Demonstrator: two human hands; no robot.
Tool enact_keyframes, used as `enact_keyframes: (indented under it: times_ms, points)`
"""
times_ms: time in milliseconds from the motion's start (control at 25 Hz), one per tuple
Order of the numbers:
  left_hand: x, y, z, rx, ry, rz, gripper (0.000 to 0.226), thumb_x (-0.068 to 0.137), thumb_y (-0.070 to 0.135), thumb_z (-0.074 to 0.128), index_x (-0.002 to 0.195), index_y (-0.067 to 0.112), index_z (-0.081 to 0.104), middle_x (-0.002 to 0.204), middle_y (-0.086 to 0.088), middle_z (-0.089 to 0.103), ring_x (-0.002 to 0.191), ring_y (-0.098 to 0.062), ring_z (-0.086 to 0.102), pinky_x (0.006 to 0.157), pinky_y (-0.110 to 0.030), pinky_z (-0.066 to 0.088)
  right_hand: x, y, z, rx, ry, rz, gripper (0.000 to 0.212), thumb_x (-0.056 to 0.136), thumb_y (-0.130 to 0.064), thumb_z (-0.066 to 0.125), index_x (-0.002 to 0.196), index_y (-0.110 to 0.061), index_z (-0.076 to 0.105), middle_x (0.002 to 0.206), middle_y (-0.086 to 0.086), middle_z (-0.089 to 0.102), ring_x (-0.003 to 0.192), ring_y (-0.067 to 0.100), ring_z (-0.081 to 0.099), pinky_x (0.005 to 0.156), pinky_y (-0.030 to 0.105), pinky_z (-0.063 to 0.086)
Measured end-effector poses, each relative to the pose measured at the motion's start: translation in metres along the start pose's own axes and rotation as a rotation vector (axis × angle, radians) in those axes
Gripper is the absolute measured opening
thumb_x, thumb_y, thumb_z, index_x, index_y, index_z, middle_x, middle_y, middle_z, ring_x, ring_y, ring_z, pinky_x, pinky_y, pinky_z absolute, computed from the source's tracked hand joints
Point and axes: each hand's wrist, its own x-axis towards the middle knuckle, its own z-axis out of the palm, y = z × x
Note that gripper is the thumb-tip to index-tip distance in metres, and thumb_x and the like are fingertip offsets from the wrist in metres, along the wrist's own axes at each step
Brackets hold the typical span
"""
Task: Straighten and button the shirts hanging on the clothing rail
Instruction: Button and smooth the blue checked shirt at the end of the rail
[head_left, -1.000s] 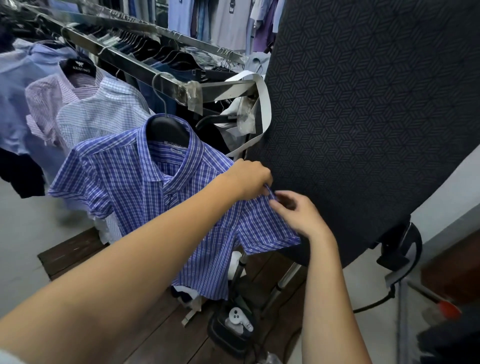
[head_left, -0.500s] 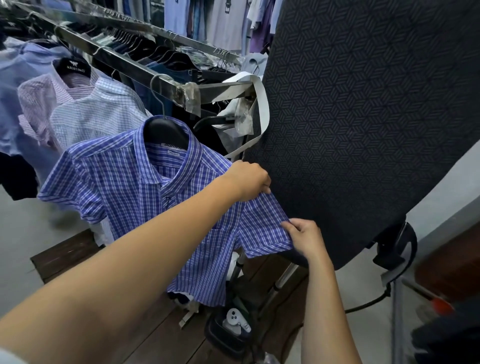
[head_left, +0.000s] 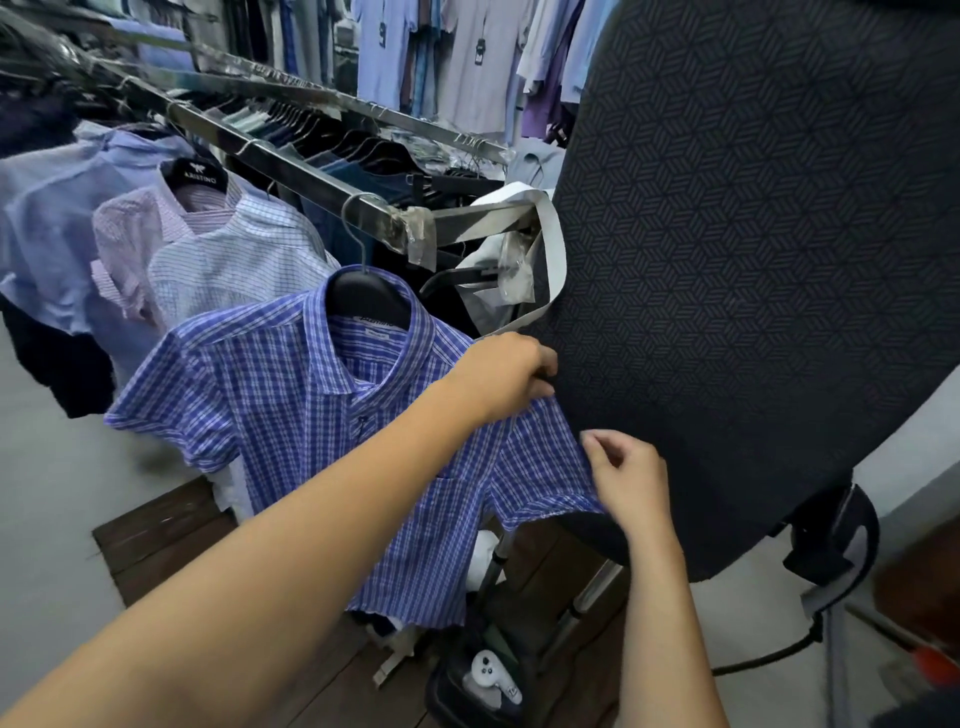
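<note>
A blue plaid short-sleeved shirt (head_left: 291, 410) hangs on a black hanger (head_left: 363, 296) at the near end of the metal clothing rail (head_left: 291, 171). My left hand (head_left: 506, 371) grips the shirt at its right shoulder seam. My right hand (head_left: 628, 480) lies on the right sleeve near its hem, fingers loosely curled against the cloth; a firm hold cannot be made out. The shirt's front placket looks closed below the collar. Behind it hang a white checked shirt (head_left: 234, 270), a pink one (head_left: 130, 239) and a pale blue one (head_left: 47, 218).
A large dark patterned ironing board (head_left: 753, 260) stands tilted right against the shirt's sleeve. A steam iron unit (head_left: 483, 680) sits on the wooden floor panel (head_left: 156, 540) below. More rails of shirts (head_left: 441, 57) fill the back.
My right hand slid down the sleeve to its hem, then came back up a little and loosened. My left hand kept its grip at the shoulder. The view shifted slightly.
</note>
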Motion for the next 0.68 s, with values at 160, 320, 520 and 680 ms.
enact_keyframes:
  times_ms: [160,320,520,680]
  points:
    - [-0.026,-0.013,-0.022,-0.085,0.137,0.016,0.018,0.093,0.034,0.063,0.101,0.020,0.070,0.096,0.004,0.069,0.090,-0.016,0.064,0.077,-0.038,0.054,0.007,-0.050,0.027,0.072,0.016,-0.141,0.013,0.096,-0.024,0.064,0.100,-0.023,0.077,0.087,-0.015,0.073,0.082,-0.003,0.066,0.071,0.013,0.050]
    - [-0.066,-0.031,-0.056,-0.100,0.332,-0.054,0.020,0.092,0.038,0.061,0.084,0.022,0.070,0.070,0.012,0.064,0.062,-0.003,0.058,0.061,-0.025,0.048,0.014,-0.084,0.062,0.130,0.032,-0.230,0.022,0.094,-0.016,0.065,0.113,-0.017,0.075,0.102,-0.005,0.074,0.091,0.002,0.067,0.082,0.022,0.057]
    - [-0.115,-0.075,-0.092,-0.097,0.525,-0.338,0.011,0.080,0.031,0.069,0.073,0.023,0.069,0.058,0.017,0.058,0.057,-0.001,0.058,0.057,-0.025,0.048,0.015,-0.102,0.095,0.069,0.004,-0.221,0.039,0.095,-0.014,0.063,0.134,-0.012,0.065,0.136,0.002,0.064,0.127,0.017,0.058,0.110,0.031,0.042]
    - [-0.139,-0.112,-0.105,-0.007,0.465,-0.582,0.046,0.079,0.029,0.065,0.123,0.018,0.061,0.112,0.002,0.066,0.107,-0.023,0.061,0.089,-0.039,0.051,0.019,-0.115,0.113,0.049,-0.156,-0.182,0.059,0.098,-0.017,0.060,0.153,-0.015,0.041,0.160,-0.001,0.038,0.147,0.017,0.035,0.121,0.033,0.026]
